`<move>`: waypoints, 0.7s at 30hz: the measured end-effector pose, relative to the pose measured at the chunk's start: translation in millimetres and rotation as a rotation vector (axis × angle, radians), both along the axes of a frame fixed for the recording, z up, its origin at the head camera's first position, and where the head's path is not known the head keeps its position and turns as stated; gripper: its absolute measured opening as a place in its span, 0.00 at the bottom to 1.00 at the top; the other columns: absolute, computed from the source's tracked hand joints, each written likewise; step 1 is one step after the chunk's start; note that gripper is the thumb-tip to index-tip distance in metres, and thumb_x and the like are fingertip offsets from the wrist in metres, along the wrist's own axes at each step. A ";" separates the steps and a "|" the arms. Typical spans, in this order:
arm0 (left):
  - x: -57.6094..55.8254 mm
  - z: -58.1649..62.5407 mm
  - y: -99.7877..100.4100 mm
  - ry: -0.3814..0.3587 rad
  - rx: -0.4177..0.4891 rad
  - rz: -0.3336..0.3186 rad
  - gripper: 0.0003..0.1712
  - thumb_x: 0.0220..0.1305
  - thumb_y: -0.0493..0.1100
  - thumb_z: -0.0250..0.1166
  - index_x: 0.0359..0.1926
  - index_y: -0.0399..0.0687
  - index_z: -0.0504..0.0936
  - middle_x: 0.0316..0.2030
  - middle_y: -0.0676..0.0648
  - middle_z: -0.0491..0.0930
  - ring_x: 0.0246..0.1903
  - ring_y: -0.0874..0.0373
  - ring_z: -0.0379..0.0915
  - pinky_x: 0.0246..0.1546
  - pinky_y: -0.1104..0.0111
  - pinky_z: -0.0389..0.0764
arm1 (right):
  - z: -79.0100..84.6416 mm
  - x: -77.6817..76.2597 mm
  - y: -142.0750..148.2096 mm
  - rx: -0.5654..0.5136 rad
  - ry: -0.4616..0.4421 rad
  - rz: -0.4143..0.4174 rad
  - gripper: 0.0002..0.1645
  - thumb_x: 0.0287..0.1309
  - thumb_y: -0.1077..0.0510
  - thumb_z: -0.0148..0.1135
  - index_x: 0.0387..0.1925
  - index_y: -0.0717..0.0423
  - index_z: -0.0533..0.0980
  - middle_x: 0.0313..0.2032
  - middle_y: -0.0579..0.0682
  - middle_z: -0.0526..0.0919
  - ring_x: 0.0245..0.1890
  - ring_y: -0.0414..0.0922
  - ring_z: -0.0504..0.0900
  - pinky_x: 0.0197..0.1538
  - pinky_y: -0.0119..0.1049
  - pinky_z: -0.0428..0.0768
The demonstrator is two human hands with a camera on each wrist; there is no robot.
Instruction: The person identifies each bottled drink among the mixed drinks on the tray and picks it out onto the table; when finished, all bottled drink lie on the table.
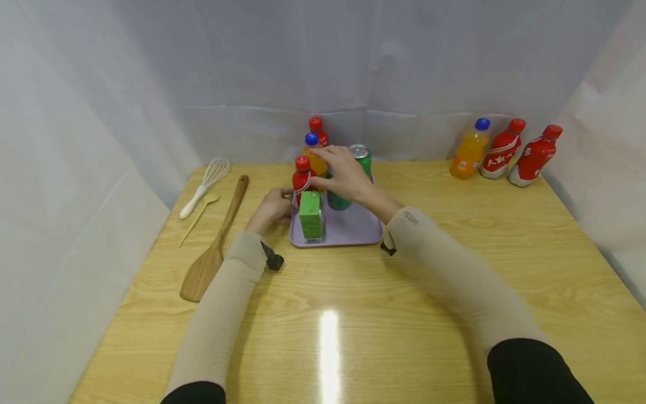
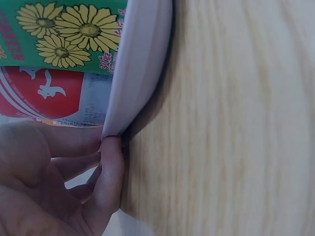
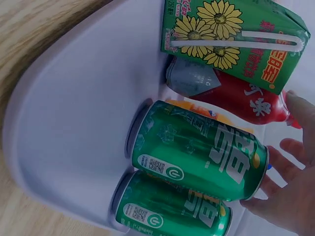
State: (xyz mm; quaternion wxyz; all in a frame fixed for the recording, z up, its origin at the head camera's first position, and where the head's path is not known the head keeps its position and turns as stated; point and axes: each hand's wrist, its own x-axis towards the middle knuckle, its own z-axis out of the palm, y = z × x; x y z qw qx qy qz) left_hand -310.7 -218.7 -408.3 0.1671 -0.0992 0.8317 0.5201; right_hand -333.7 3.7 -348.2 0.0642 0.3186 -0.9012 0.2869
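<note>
My left hand (image 1: pixel 275 206) pinches the left rim of a lilac tray (image 1: pixel 353 227), thumb above and a finger below in the left wrist view. Over the tray, my right hand (image 1: pixel 348 175) is spread above a green drink can (image 3: pixel 197 147), with its thumb near the cap of a red-labelled bottle (image 1: pixel 301 179). No firm grip shows there. A second green can (image 1: pixel 362 157) stands behind. A green drink carton (image 1: pixel 311 216) with yellow flowers stands at the tray's front left. Behind the red bottle are an orange drink bottle (image 1: pixel 315 161) and another red-capped bottle (image 1: pixel 317 129).
At the left lie a whisk (image 1: pixel 204 188), a small pale spoon (image 1: pixel 199 219) and a wooden spatula (image 1: pixel 214 252). An orange drink bottle (image 1: pixel 470 151) and two red-labelled bottles (image 1: pixel 502 151) stand at the back right. White sheeting (image 1: pixel 242 73) hangs behind the wooden table (image 1: pixel 383 325).
</note>
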 end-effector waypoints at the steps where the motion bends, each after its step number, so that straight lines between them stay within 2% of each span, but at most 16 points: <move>1: 0.2 0.0 -0.1 0.000 0.001 0.001 0.43 0.66 0.26 0.57 0.81 0.45 0.61 0.64 0.31 0.78 0.50 0.47 0.82 0.53 0.58 0.91 | -0.4 -0.4 -1.8 0.004 -0.002 0.002 0.44 0.66 0.40 0.71 0.78 0.46 0.67 0.74 0.54 0.73 0.76 0.57 0.66 0.81 0.56 0.67; 6: 1.4 0.3 -0.3 -0.003 0.012 -0.002 0.43 0.66 0.26 0.56 0.82 0.44 0.60 0.64 0.30 0.77 0.52 0.46 0.82 0.56 0.57 0.90 | -1.6 -2.7 -6.8 0.030 -0.020 0.010 0.44 0.65 0.39 0.71 0.78 0.45 0.68 0.75 0.54 0.71 0.74 0.56 0.67 0.78 0.54 0.71; 14: 2.6 1.2 1.1 0.006 0.015 -0.007 0.43 0.66 0.26 0.56 0.81 0.43 0.61 0.64 0.29 0.77 0.51 0.46 0.81 0.57 0.56 0.90 | 1.0 -8.9 -6.0 0.055 -0.027 0.033 0.48 0.61 0.37 0.74 0.77 0.47 0.69 0.76 0.53 0.69 0.75 0.56 0.64 0.79 0.54 0.70; 21: 1.9 1.7 1.2 -0.001 0.010 -0.007 0.42 0.67 0.26 0.56 0.82 0.43 0.60 0.65 0.29 0.77 0.54 0.43 0.81 0.60 0.54 0.88 | 4.2 -13.0 -7.6 0.180 -0.090 0.021 0.48 0.61 0.32 0.71 0.75 0.51 0.71 0.76 0.52 0.69 0.72 0.54 0.66 0.74 0.54 0.72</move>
